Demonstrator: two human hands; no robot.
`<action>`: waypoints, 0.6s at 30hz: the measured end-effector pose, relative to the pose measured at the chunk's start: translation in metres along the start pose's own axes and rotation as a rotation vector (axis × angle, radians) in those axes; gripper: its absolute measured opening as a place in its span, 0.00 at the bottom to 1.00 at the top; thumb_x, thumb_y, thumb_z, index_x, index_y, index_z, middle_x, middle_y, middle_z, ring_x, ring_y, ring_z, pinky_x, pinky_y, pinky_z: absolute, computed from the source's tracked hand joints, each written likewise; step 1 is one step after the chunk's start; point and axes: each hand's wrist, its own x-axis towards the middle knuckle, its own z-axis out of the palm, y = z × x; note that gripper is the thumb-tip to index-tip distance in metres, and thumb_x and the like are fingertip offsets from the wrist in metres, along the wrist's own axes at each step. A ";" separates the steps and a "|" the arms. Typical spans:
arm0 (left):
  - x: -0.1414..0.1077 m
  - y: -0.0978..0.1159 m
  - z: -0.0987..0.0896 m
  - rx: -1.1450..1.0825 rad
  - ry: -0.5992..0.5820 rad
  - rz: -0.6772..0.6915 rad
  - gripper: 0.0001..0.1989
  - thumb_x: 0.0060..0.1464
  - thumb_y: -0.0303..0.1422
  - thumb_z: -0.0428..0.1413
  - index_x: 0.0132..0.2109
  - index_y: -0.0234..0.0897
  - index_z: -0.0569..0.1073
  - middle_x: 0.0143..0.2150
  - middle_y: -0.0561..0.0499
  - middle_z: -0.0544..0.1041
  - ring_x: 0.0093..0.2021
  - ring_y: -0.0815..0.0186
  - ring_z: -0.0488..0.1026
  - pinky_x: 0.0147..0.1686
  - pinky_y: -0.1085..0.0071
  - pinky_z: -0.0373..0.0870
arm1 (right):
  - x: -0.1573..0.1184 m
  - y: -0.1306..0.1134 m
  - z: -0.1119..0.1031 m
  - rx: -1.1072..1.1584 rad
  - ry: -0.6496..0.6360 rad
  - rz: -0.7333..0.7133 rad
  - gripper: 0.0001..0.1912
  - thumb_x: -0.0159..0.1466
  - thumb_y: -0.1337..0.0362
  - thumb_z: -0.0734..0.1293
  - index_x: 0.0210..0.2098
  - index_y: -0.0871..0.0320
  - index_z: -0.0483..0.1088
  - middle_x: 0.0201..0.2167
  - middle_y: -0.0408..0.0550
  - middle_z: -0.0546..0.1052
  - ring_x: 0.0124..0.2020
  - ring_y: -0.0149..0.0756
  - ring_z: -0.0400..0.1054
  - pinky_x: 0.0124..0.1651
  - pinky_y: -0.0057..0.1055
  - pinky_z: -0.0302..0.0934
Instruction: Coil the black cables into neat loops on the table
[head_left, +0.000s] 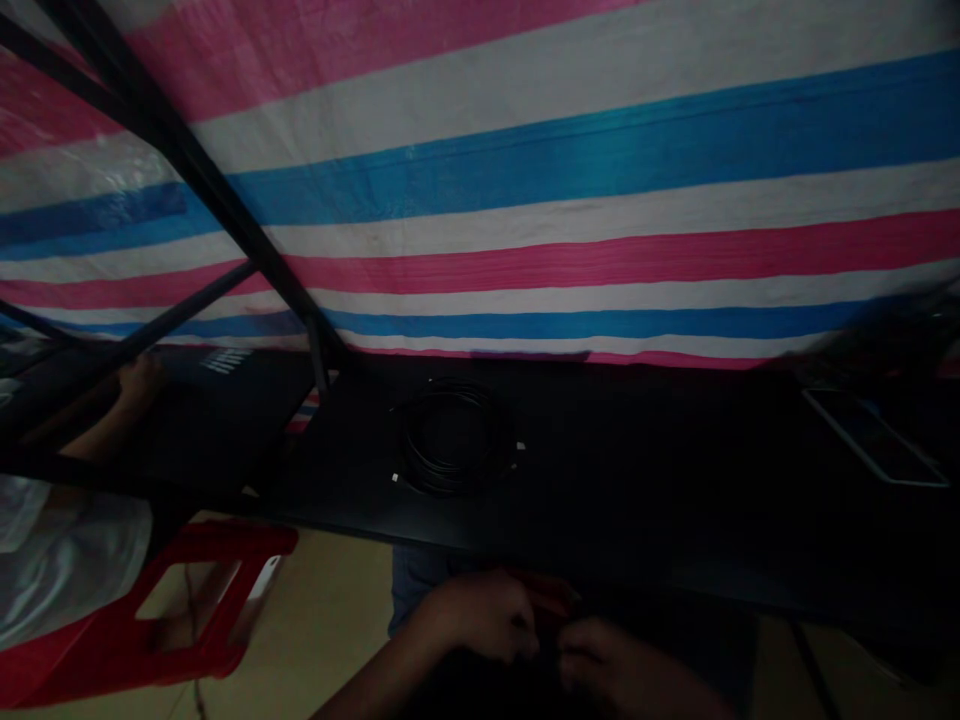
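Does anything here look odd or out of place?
Nothing looks spilled or broken, though it's dim. The oddest sight is the black cable coil on the black table: it nearly vanishes against the surface, with its white ends showing.

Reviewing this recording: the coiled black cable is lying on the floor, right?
No: the coiled black cable lies on the black tabletop, as the head view shows.
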 end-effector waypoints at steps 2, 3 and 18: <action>-0.007 -0.002 -0.005 -0.056 -0.067 -0.043 0.13 0.57 0.26 0.53 0.43 0.39 0.82 0.31 0.52 0.81 0.28 0.68 0.74 0.27 0.76 0.64 | -0.001 0.011 -0.008 -0.012 -0.007 0.030 0.12 0.68 0.63 0.60 0.39 0.59 0.74 0.25 0.39 0.65 0.23 0.28 0.56 0.28 0.25 0.52; -0.009 -0.003 -0.006 -0.061 -0.074 -0.062 0.14 0.57 0.26 0.52 0.44 0.39 0.82 0.31 0.52 0.81 0.29 0.67 0.75 0.27 0.76 0.64 | -0.001 0.014 -0.010 -0.027 -0.011 0.048 0.12 0.68 0.63 0.60 0.39 0.59 0.74 0.24 0.38 0.64 0.23 0.28 0.56 0.27 0.25 0.52; -0.009 -0.016 0.005 0.119 0.068 -0.152 0.15 0.53 0.26 0.54 0.43 0.39 0.83 0.39 0.48 0.84 0.35 0.62 0.78 0.31 0.72 0.66 | -0.003 -0.009 -0.006 -0.156 0.107 0.008 0.17 0.67 0.69 0.58 0.40 0.59 0.78 0.36 0.48 0.79 0.33 0.34 0.70 0.35 0.29 0.57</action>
